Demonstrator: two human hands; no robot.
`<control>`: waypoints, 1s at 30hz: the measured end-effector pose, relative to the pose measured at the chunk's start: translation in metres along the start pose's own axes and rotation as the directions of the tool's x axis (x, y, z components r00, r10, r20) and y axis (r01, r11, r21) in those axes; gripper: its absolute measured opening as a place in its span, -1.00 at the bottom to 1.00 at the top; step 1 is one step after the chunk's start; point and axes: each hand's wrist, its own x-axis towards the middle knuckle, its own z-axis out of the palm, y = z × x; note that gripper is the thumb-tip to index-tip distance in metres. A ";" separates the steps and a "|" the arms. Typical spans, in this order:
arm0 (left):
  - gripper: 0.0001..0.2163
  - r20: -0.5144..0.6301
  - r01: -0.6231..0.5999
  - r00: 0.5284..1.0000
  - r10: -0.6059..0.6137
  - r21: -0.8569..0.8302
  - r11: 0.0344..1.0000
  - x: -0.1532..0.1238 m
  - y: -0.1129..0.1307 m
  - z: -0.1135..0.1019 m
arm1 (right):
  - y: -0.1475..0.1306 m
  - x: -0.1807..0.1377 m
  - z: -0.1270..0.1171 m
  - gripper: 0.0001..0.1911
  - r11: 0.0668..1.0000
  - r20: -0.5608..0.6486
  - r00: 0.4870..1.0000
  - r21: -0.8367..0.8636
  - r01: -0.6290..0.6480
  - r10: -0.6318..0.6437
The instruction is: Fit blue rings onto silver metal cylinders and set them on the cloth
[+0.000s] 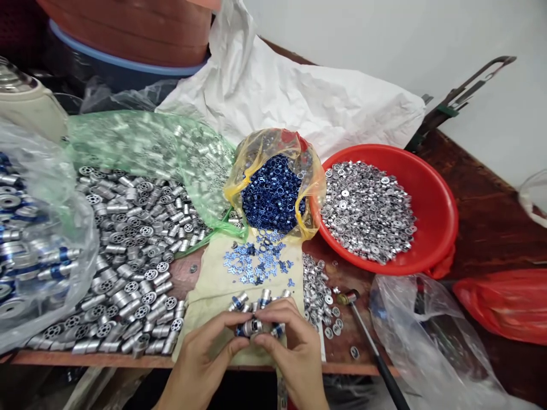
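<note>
My left hand (pixel 205 356) and my right hand (pixel 294 347) meet at the table's front edge. Both pinch a small silver cylinder part (pixel 252 327) between their fingertips. A few assembled silver parts with blue rings (pixel 261 299) stand just beyond my fingers on a beige cloth (pixel 213 285). Loose small blue pieces (pixel 258 262) lie scattered further up that cloth. Behind them a yellow plastic bag (pixel 273 193) holds many blue rings.
A big heap of silver cylinders (pixel 128 256) lies left, partly in a green bag (pixel 149 142). A red bowl (pixel 431 205) of small silver discs sits right. A small hammer (pixel 371 347) lies right of my hands. Clear bags (pixel 38 239) flank both sides.
</note>
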 end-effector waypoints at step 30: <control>-0.78 -0.096 -0.030 0.928 0.360 0.944 0.329 0.081 0.011 -0.091 | 0.039 0.128 -0.013 -0.86 0.532 0.267 0.941 -0.777 0.337 -0.206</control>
